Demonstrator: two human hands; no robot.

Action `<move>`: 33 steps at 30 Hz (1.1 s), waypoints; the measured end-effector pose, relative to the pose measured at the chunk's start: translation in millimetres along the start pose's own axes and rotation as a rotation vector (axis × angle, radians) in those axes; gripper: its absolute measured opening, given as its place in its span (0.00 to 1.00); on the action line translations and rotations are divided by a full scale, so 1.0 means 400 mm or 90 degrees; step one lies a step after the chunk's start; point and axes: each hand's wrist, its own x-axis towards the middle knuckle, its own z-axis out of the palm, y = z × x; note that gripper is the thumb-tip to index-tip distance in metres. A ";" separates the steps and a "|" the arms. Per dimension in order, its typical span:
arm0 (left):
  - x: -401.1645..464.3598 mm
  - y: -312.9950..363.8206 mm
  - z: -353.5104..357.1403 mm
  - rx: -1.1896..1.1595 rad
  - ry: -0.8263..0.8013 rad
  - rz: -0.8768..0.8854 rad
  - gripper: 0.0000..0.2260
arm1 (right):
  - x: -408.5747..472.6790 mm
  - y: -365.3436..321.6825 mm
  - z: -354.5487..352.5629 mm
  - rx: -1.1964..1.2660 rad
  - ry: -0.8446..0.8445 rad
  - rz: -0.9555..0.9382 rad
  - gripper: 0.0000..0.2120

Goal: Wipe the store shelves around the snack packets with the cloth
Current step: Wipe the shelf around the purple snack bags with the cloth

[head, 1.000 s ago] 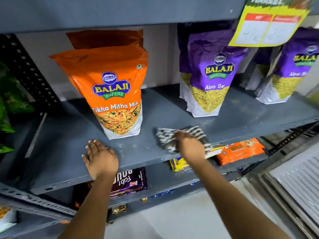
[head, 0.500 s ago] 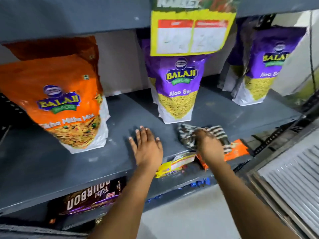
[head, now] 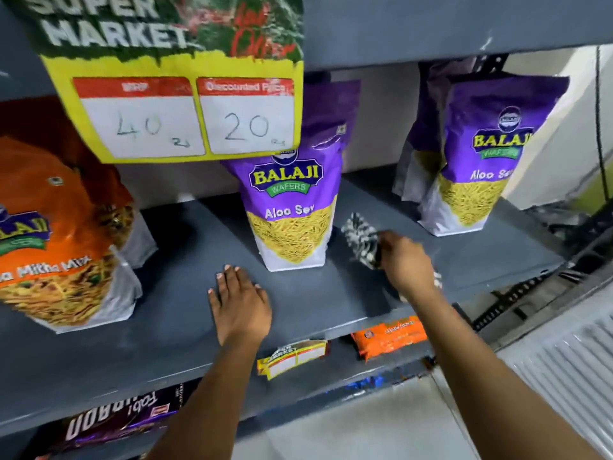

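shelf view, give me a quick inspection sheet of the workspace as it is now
surface: grey shelf, bare between packets
job's things: striped cloth; purple Aloo Sev packet upright beside it; second purple packet; orange packet
clutter: price sign hanging over the shelf
grippers: left hand flat on shelf, fingers spread; right hand gripping cloth
cables: dark cable down the right wall
surroundings: lower shelf with biscuit packs

Orange packet [head: 59, 234] cut off left
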 end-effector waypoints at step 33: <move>-0.006 -0.001 -0.005 0.003 -0.028 0.016 0.24 | -0.111 0.163 0.034 -0.085 0.085 -0.053 0.09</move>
